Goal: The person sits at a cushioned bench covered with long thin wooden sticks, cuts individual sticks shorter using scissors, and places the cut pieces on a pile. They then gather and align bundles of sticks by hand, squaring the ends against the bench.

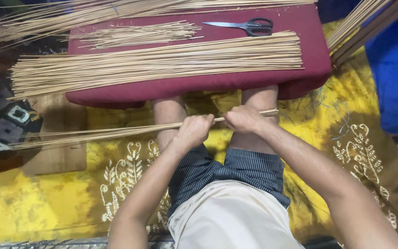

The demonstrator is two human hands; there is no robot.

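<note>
Head view: my left hand (194, 130) and right hand (242, 119), both fisted, grip one thin bundle of sticks (93, 134) above my knees. Its long axis runs 9 to 3 o'clock, with most of the length trailing toward 9 o'clock beyond the left fist, which sits nearer that long end.

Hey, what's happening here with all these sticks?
A person sits on a yellow patterned cloth, gripping a thin bundle of sticks in both fists across the knees. The left hand and right hand hold it near its right end, close together. In front, a dark red cushion carries a wide layer of long sticks, a smaller heap of short sticks and a pair of scissors, lying untouched.
</note>
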